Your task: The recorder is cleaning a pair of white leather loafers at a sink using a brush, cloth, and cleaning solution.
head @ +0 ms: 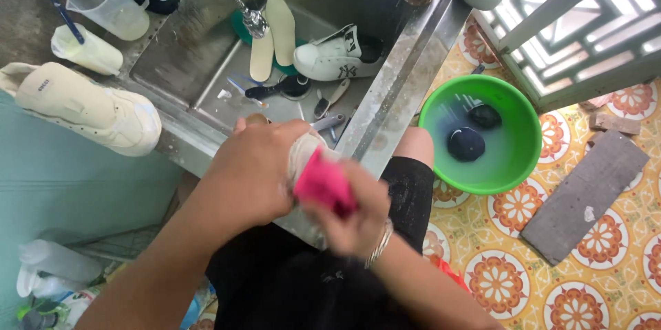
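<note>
A pale shoe [301, 151] is gripped by the left hand [255, 172] at the steel sink [385, 106]. A pink brush [323, 184] is clenched in the blurred right hand [354, 216].

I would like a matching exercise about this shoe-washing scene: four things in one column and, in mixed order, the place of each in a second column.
Things
1. white sneaker with black lining
2. cream sneaker
3. green basin
4. pink brush

Places
A. on the patterned floor tiles, right of the sink
B. in the right hand
C. inside the steel sink, beside two insoles
D. on the counter left of the sink

Pairs: 1-C, 2-D, 3-A, 4-B
</note>
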